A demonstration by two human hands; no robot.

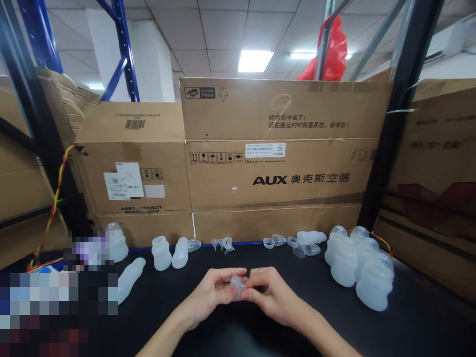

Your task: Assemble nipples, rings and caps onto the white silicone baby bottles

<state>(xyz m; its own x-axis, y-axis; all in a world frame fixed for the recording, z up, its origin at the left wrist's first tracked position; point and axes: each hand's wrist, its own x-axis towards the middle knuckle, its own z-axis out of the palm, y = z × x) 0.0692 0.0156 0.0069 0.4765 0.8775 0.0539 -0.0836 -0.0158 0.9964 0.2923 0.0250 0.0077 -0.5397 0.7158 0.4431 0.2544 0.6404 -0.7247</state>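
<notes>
Both my hands meet over the middle of the black table (409,322). My left hand (210,292) and my right hand (273,295) pinch a small clear ribbed plastic piece (237,285) between their fingertips. The fingers of both hands are curled round it. A ring shows on a finger of my right hand. Translucent white bottle bodies lie about: two stand upright (161,253) at the back left, one lies on its side (130,278) at the left.
A cluster of several capped bottles (359,265) stands at the right. Small clear caps and valves (275,241) are strewn along the table's back edge. Large cardboard boxes (275,163) wall the back and sides, between dark rack uprights (394,124). A blurred patch covers the left front.
</notes>
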